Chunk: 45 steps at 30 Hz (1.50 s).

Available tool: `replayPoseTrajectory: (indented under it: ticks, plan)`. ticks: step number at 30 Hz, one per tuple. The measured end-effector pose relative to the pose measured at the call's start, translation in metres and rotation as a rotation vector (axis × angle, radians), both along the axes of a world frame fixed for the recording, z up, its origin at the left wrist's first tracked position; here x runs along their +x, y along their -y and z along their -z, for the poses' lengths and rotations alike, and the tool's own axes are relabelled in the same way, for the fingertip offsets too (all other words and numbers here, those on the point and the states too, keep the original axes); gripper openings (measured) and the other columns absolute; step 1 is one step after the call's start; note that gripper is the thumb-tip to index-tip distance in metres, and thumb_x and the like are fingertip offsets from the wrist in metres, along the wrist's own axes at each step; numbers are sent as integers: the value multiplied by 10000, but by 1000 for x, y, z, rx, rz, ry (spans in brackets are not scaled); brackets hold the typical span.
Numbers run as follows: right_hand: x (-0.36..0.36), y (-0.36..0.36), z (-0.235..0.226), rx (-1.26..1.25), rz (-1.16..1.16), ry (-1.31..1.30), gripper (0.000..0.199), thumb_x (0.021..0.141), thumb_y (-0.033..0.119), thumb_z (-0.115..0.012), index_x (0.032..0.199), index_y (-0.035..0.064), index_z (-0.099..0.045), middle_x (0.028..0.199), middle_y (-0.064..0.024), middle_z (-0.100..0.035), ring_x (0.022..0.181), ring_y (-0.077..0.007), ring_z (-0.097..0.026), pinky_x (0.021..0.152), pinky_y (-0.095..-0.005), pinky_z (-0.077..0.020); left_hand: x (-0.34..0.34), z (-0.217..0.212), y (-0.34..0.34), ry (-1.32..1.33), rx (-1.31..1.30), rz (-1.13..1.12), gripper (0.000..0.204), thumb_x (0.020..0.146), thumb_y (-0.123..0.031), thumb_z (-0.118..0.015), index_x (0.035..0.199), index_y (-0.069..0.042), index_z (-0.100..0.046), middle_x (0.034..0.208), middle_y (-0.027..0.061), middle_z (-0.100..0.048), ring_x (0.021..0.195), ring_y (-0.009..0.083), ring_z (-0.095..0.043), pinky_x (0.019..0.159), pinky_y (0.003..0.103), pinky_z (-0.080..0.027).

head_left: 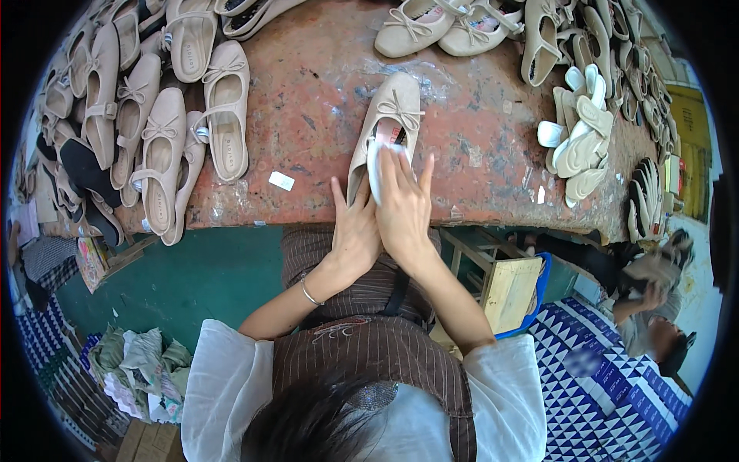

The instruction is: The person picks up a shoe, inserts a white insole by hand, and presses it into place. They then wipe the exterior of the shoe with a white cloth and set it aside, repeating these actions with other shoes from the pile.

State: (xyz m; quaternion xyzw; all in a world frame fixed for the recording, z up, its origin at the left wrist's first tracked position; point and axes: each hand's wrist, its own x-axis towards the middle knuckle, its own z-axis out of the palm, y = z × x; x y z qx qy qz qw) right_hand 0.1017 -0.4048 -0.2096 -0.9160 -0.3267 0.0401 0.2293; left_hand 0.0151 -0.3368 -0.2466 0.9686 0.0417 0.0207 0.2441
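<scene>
A beige flat shoe (394, 96) with a small bow lies on the worn red table, toe pointing away from me. My left hand (356, 239) is at its heel end, thumb and fingers around the back of the shoe. Pressed together, the fingers of my right hand (404, 204) hold a white insole (375, 171) partly inside the shoe's opening. A red patch shows on the shoe's inner sole ahead of the insole. My fingertips hide part of the insole and the heel.
Many beige shoes (227, 115) crowd the table's left side, with more (416, 27) at the back and right. Loose insoles (585, 135) are piled at the right. A white label (282, 181) lies left of the shoe. Beyond a wooden stool (512, 289), another person (654, 308) sits.
</scene>
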Motion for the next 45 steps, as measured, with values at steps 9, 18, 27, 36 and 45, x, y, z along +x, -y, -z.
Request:
replayPoseTrajectory:
  ticks: [9,18,27,36,45]
  plan:
    - [14,-19,17,35,-72,331,505,821,26,-601,1300,-127,-562,1249,-283,-653,1207,-386,-632,1221,-557,-219,1,12,4,22,88,10,560,909,-262,-578,1410,-14,-552,1464,239,-477,1460,420,-323,1156,644,-276]
    - [13,-29,34,-225,-71,423,486,837,73,-566,1267,-152,-573,1192,-294,-667,1184,-370,-644,1229,-538,-214,-18,11,8,4,40,7,495,925,-193,-547,1385,-10,-552,1425,189,-533,1431,376,-387,1213,582,-230]
    - [25,-38,14,-183,1,285,604,816,57,-559,1332,-230,-433,1265,-374,-570,1210,-466,-582,1206,-586,-204,-17,11,9,135,-92,-71,486,852,-59,-594,1324,57,-578,1408,265,-522,1382,453,-427,1175,595,-293]
    - [22,-44,1,-286,-25,220,611,865,74,-492,1364,-261,-378,1362,-462,-468,1325,-497,-502,1224,-552,-194,-17,18,8,16,-80,9,561,873,-140,-578,1399,47,-520,1433,235,-522,1398,412,-415,1186,611,-261]
    - [53,-46,41,-234,43,529,342,909,110,-505,1185,-33,-647,1001,-149,-717,1047,-312,-683,1233,-622,-47,-10,9,5,156,-56,-56,473,883,-63,-596,1322,105,-549,1396,304,-520,1375,446,-440,1141,590,-341]
